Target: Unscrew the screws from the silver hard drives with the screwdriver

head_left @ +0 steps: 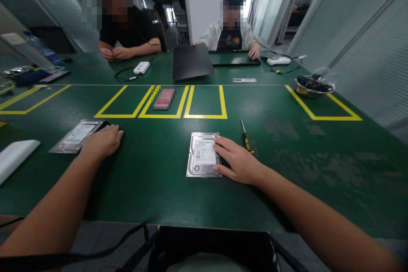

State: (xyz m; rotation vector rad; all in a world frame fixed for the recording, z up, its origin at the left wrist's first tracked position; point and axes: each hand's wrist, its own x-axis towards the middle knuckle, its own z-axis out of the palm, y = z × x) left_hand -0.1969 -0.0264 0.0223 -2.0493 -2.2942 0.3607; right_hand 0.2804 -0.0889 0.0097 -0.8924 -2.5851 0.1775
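In the head view, our right hand point(237, 161), loosely open, touched the right edge of the first drive point(202, 155); we judged it a steadying step, and lifting would have called for a firmer pinch. Left of that drive, our left hand point(100, 141) covered the edge of the second drive point(76, 135), its grip unclear. Right of the first drive lay the screwdriver point(247, 144): two drives, one screwdriver.

On table point(153, 195): right drive point(201, 155) at fingertips of right hand point(239, 161), left of palm; left drive point(76, 137) just left of left hand point(102, 140); screwdriver point(245, 139) beyond right hand; bowl point(314, 90) farther, rightward; 3 taped frames point(205, 117) ahead, between hands.
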